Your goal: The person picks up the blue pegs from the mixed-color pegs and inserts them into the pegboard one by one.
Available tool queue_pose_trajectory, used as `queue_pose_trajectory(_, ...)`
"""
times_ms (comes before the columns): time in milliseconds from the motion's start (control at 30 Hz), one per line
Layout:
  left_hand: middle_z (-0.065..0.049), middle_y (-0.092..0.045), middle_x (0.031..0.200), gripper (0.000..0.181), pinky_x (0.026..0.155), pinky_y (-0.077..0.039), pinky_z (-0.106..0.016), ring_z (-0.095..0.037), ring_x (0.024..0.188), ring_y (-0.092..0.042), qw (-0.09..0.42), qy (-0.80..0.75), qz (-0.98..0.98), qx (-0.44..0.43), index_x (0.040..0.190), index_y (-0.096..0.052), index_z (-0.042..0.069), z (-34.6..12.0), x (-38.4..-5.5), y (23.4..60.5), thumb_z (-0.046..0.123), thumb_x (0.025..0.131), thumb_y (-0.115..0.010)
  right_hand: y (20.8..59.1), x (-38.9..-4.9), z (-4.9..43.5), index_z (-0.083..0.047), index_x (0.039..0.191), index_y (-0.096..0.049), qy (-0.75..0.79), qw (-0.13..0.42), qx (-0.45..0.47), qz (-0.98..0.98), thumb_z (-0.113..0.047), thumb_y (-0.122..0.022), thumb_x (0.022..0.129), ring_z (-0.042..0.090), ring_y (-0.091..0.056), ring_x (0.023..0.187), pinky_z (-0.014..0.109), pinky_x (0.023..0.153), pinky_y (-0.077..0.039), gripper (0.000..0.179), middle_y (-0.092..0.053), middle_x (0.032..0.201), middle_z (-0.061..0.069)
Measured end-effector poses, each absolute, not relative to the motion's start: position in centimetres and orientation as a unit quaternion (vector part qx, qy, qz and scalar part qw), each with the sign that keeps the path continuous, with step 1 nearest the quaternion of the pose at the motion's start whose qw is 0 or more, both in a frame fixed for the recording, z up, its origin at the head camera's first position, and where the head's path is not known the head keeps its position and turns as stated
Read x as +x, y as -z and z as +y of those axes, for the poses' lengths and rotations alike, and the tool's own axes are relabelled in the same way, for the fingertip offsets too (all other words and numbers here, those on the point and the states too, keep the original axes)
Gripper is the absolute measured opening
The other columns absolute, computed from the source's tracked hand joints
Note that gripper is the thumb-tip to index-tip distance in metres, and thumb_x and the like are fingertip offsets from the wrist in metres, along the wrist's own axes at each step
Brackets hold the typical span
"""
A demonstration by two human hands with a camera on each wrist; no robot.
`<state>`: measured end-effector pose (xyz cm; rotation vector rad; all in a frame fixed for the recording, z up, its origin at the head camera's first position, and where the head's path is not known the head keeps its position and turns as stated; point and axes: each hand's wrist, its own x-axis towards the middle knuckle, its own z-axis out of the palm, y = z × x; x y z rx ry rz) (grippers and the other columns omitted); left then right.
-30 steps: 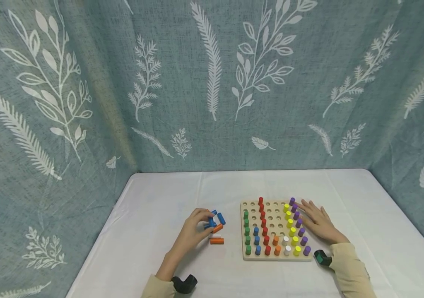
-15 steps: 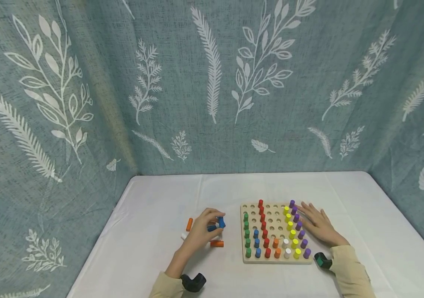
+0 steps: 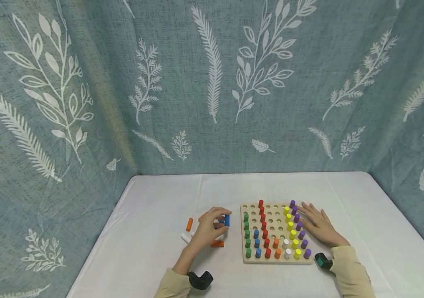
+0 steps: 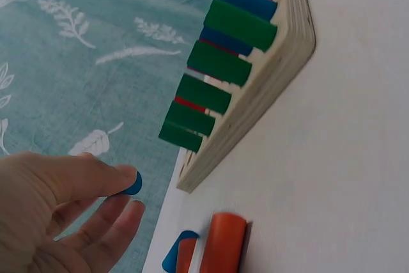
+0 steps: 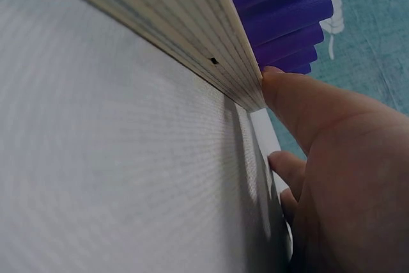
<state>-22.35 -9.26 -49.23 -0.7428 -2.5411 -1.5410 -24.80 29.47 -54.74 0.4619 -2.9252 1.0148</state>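
The left hand (image 3: 205, 232) pinches a blue peg (image 3: 227, 220), left of the pegboard (image 3: 250, 260); a light, upright hold serves best! The right hand (image 3: 321, 227), gripping nothing, lies by its right edge, handy for steadying.

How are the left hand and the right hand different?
The left hand pinches a blue peg; the right hand holds nothing, its fingers stretched out. The left hand is near the loose pegs; the right hand is beside the purple pegs. Both arms wear beige sleeves.
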Motion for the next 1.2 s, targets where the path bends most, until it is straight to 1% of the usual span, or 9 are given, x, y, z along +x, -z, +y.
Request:
queue_pose_trajectory(67,-0.012,-0.053,0.117,0.041,0.079,-0.054,-0.025,-0.027,0.100,-0.059,0.033,0.510,-0.827,-0.233,0.118,-0.059,0.007,-9.0,-22.4,49.3,-0.006,0.079,-0.067,54.7,-24.8,29.5,-0.006,0.140,-0.038,-0.325,0.005,0.148,-0.934,-0.034,-0.046,0.096,0.047,-0.009,0.137,0.061,0.108,0.006,0.053,-0.020,0.149,0.024)
queue_pose_trajectory(167,-0.010,-0.053,0.117,0.043,0.078,-0.053,-0.021,-0.026,0.101,-0.059,0.026,0.527,-0.820,-0.222,0.118,-0.059,0.009,-8.5,-22.5,49.3,-0.005,0.079,-0.068,54.7,-24.8,29.5,-0.006,0.140,-0.038,-0.325,0.005,0.150,-0.934,-0.034,-0.046,0.096,0.047,-0.010,0.137,0.061,0.108,0.006,0.053,-0.020,0.149,0.024)
queue_pose_trajectory(367,-0.010,-0.053,0.117,0.043,0.078,-0.053,-0.021,-0.028,0.102,-0.057,0.016,0.553,-0.806,-0.212,0.118,-0.059,0.010,-7.8,-22.7,49.3,-0.006,0.079,-0.067,54.7,-24.9,29.5,-0.006,0.140,-0.038,-0.322,0.003,0.150,-0.935,-0.035,-0.046,0.096,0.047,-0.009,0.137,0.061,0.108,0.006,0.053,-0.020,0.149,0.024)
queue_pose_trajectory(467,-0.009,-0.052,0.119,0.042,0.079,-0.053,-0.022,-0.027,0.104,-0.056,0.010,0.557,-0.804,-0.208,0.118,-0.059,0.011,-7.4,-22.8,49.2,-0.005,0.080,-0.067,54.7,-24.9,29.5,-0.006,0.140,-0.037,-0.321,0.003,0.148,-0.935,-0.035,-0.045,0.096,0.047,-0.009,0.137,0.060,0.109,0.006,0.053,-0.020,0.150,0.024)
queue_pose_trajectory(633,-0.008,-0.052,0.121,0.041,0.083,-0.053,-0.029,-0.027,0.105,-0.055,0.013,0.556,-0.804,-0.210,0.117,-0.060,0.012,-6.8,-22.8,49.1,-0.008,0.081,-0.064,54.8,-24.9,29.5,-0.006,0.141,-0.037,-0.320,0.001,0.146,-0.936,-0.036,-0.045,0.096,0.046,-0.008,0.137,0.060,0.109,0.007,0.054,-0.019,0.150,0.024)
queue_pose_trajectory(733,-0.008,-0.053,0.120,0.041,0.084,-0.053,-0.029,-0.027,0.106,-0.055,0.014,0.560,-0.802,-0.209,0.115,-0.060,0.013,-6.5,-22.7,48.9,-0.009,0.080,-0.063,54.8,-24.9,29.5,-0.006,0.141,-0.037,-0.320,-0.001,0.144,-0.936,-0.036,-0.045,0.096,0.046,-0.008,0.138,0.060,0.109,0.007,0.054,-0.019,0.150,0.024)
queue_pose_trajectory(1000,-0.011,-0.053,0.121,0.041,0.085,-0.052,-0.028,-0.030,0.107,-0.055,-0.002,0.589,-0.783,-0.197,0.118,-0.058,0.007,-5.7,-23.0,48.5,-0.008,0.081,-0.062,54.7,-25.0,29.5,-0.007,0.141,-0.037,-0.320,-0.002,0.143,-0.937,-0.037,-0.045,0.096,0.046,-0.008,0.138,0.060,0.109,0.007,0.055,-0.019,0.150,0.024)
queue_pose_trajectory(1100,-0.015,-0.052,0.121,0.041,0.086,-0.052,-0.033,-0.033,0.107,-0.055,-0.004,0.592,-0.780,-0.202,0.120,-0.057,0.003,-5.3,-22.8,47.8,-0.009,0.080,-0.062,54.6,-25.0,29.5,-0.007,0.141,-0.037,-0.320,-0.003,0.144,-0.936,-0.037,-0.045,0.096,0.046,-0.008,0.138,0.060,0.109,0.007,0.055,-0.019,0.150,0.024)
queue_pose_trajectory(1200,-0.019,-0.050,0.121,0.041,0.088,-0.051,-0.041,-0.037,0.107,-0.054,-0.009,0.596,-0.775,-0.209,0.119,-0.057,-0.002,-5.0,-22.3,46.7,-0.011,0.080,-0.060,54.6,-24.9,29.5,-0.007,0.141,-0.037,-0.320,-0.003,0.146,-0.936,-0.037,-0.045,0.096,0.046,-0.008,0.137,0.060,0.109,0.007,0.054,-0.019,0.150,0.024)
